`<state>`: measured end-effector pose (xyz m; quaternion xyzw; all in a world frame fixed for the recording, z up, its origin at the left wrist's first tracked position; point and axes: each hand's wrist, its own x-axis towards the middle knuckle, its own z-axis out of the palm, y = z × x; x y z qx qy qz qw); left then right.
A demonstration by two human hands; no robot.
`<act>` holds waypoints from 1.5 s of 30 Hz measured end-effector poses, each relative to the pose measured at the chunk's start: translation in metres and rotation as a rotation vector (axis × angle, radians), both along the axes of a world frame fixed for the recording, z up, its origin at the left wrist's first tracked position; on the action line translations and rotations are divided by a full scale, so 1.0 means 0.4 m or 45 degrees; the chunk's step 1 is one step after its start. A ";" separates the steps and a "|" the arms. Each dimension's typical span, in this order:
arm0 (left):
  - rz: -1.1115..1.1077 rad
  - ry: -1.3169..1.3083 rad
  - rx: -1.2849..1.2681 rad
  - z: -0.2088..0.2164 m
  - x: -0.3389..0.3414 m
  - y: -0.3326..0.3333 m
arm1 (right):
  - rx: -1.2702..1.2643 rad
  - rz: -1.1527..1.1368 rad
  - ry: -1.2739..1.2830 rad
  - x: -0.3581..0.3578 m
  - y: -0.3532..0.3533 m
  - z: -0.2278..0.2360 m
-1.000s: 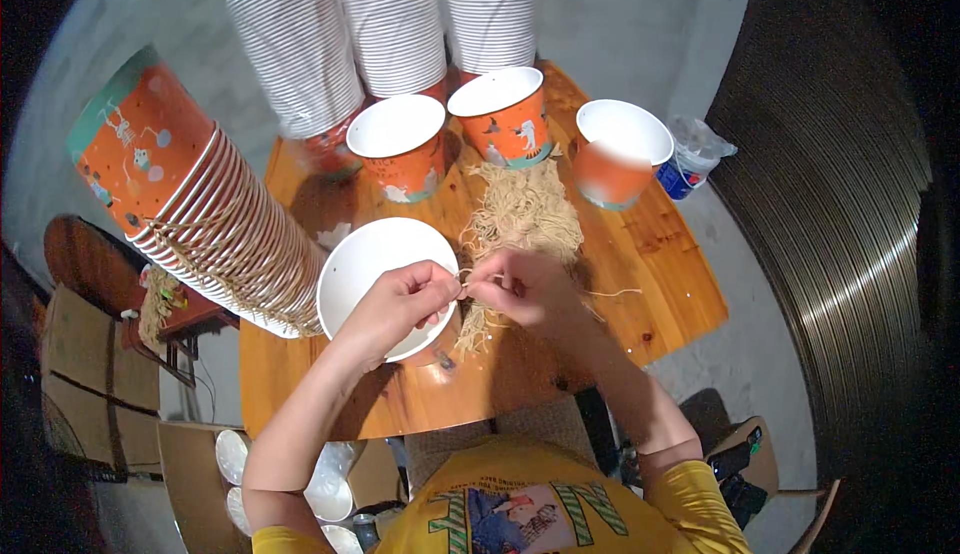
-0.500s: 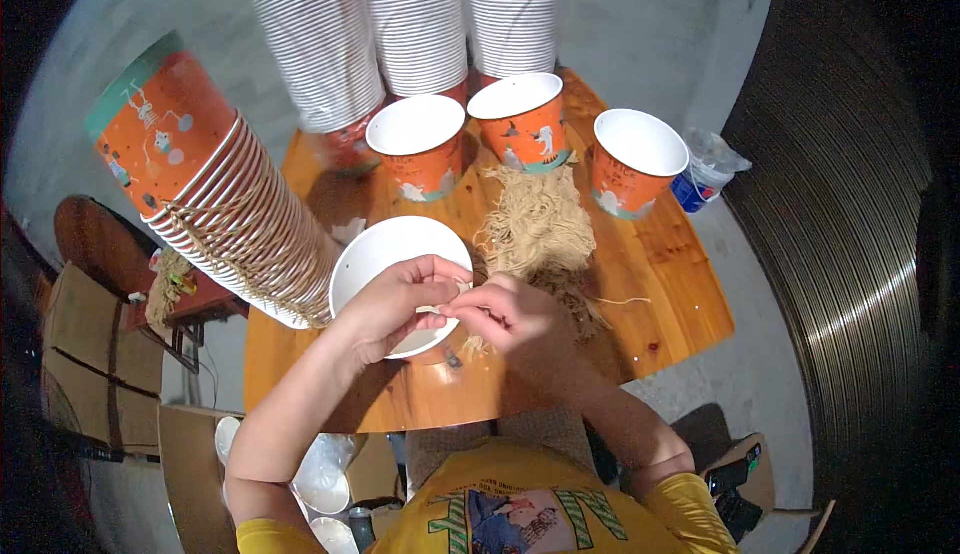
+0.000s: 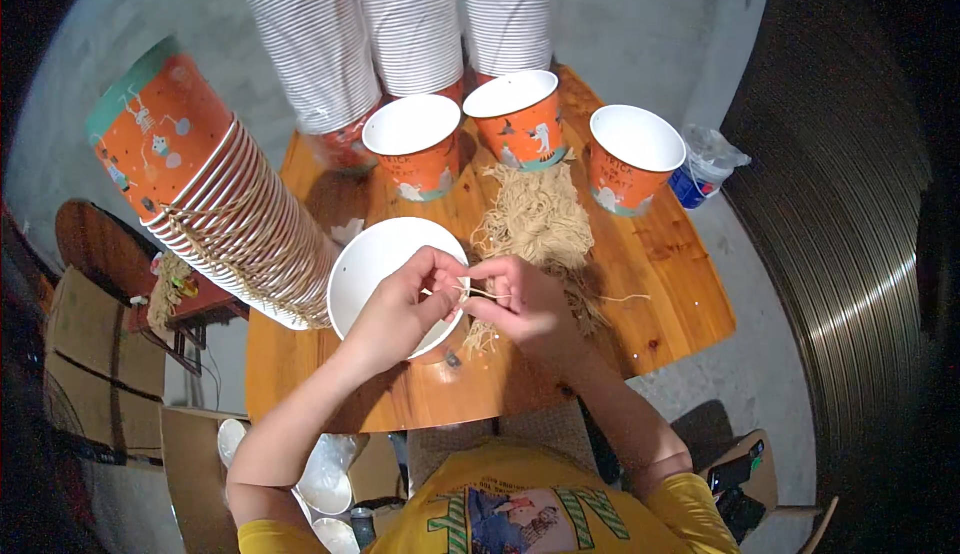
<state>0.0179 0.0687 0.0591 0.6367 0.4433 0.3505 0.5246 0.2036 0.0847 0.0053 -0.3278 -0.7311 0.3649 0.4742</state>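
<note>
A white-lined paper bucket [image 3: 362, 272] stands on the wooden table in front of me, its mouth facing up. At its right rim my left hand [image 3: 405, 306] pinches a thin tan string, thumb and fingertips together. Facing it closely, my right hand [image 3: 528, 306] grips the same string [image 3: 484, 295], which shows pale between the fingertips. Just behind my right hand lies a heap of tan strings [image 3: 540, 216], with loose ends trailing toward me. My fingers hide part of the bucket's rim and where the string meets it.
Three orange printed buckets [image 3: 425, 161] stand along the table's far side. Tall wrapped stacks of white-rimmed buckets [image 3: 408, 29] rise behind them. A leaning stack of orange buckets with strings [image 3: 225, 189] is at left. Past the table's right edge sits a blue-and-white pail [image 3: 693, 186].
My right hand has turned and its fingers have opened out, pulling a length of string into view. My left fingertips have shifted slightly along the bucket's rim.
</note>
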 end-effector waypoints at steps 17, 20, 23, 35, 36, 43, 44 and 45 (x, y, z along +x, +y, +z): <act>0.049 0.514 0.535 -0.006 -0.010 -0.011 | 0.129 -0.172 0.082 -0.039 -0.013 -0.005; 0.094 0.600 0.773 -0.007 -0.004 -0.012 | 0.164 -0.208 0.051 -0.044 -0.018 -0.009; 0.157 0.688 0.878 -0.004 0.008 -0.021 | 0.280 -0.247 0.025 -0.046 -0.018 -0.004; 0.296 0.417 0.508 -0.018 0.009 -0.024 | 0.442 -0.297 -0.079 -0.041 -0.016 -0.003; 0.296 0.418 0.508 -0.024 0.008 -0.022 | 0.457 -0.304 -0.083 -0.041 -0.016 -0.003; 0.247 0.168 0.298 -0.043 0.003 -0.010 | 0.311 -0.206 0.047 -0.045 -0.015 -0.030; 0.236 0.128 0.295 -0.043 0.004 -0.009 | 0.147 -0.162 0.118 -0.046 -0.018 -0.036; 0.236 0.128 0.294 -0.039 0.005 -0.010 | -0.019 -0.117 0.188 -0.047 -0.019 -0.039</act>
